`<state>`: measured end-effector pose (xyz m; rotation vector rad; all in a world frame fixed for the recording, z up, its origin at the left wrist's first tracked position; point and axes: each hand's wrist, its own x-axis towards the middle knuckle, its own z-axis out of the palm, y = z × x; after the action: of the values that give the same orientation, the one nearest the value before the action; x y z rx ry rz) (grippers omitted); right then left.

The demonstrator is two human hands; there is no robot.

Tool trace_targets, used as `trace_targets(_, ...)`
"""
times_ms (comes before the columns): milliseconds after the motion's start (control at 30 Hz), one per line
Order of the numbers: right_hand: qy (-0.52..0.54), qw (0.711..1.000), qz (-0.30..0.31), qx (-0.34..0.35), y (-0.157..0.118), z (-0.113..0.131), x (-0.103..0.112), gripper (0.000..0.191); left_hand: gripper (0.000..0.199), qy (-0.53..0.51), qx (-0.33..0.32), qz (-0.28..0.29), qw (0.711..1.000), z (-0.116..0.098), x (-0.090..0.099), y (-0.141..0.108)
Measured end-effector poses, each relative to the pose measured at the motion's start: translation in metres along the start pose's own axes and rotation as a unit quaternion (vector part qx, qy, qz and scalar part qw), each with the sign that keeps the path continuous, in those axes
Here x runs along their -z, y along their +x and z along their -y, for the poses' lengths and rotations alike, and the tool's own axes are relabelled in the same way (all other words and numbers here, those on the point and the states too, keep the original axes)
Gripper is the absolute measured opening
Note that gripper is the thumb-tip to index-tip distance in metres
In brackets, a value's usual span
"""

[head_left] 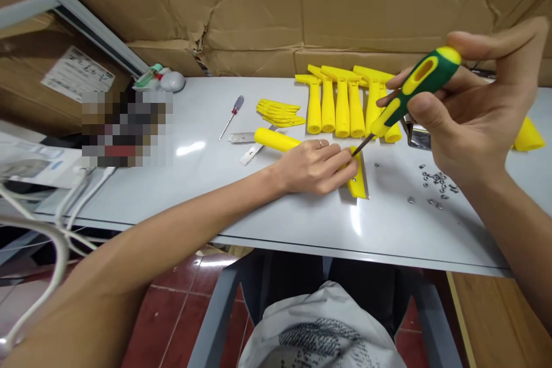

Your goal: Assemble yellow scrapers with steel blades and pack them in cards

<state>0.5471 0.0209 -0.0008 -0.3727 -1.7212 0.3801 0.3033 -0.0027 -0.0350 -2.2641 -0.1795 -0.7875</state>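
My left hand (317,167) presses a yellow plastic scraper (276,140) flat on the table, fingers closed round its neck. A thin metal blade edge shows along the scraper's wide head. In my right hand (483,98) is a green and yellow screwdriver (416,86), tilted, its handle between thumb and fingers. Its tip meets the scraper's head beside my left fingers; whether it sits in a screw cannot be seen. A small screw is visible lower on the head. Loose screws and nuts (440,181) lie scattered below my right hand.
Several yellow scraper bodies (342,103) stand in a row at the back. Left of them are stacked yellow strips (280,113), metal blades (254,153) and a small screwdriver (233,117). A cardboard wall (259,17) closes the back; white cables (81,195) hang at left.
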Motion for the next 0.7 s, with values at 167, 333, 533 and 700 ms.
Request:
trace_targets(167,-0.038,0.997,0.055,-0.047,0.0,0.013,0.003,0.074,0.021,-0.001,-0.003,0.002,1.0,0.0,0.0,0.0)
trace_targets(333,-0.031,0.999,-0.009,-0.033,0.003,0.011,0.002,0.084,0.021,0.008,0.002,-0.002,1.0,0.0,-0.002,-0.001)
trace_targets(533,0.038,0.996,-0.021,-0.072,0.002,0.012,0.005,0.05,0.019,0.0,-0.017,0.013,1.0,0.001,0.0,-0.003)
trace_targets(700,0.042,0.997,-0.044,-0.056,0.004,0.002,0.005,0.046,0.018,0.004,-0.038,-0.007,0.999,0.001,-0.002,-0.004)
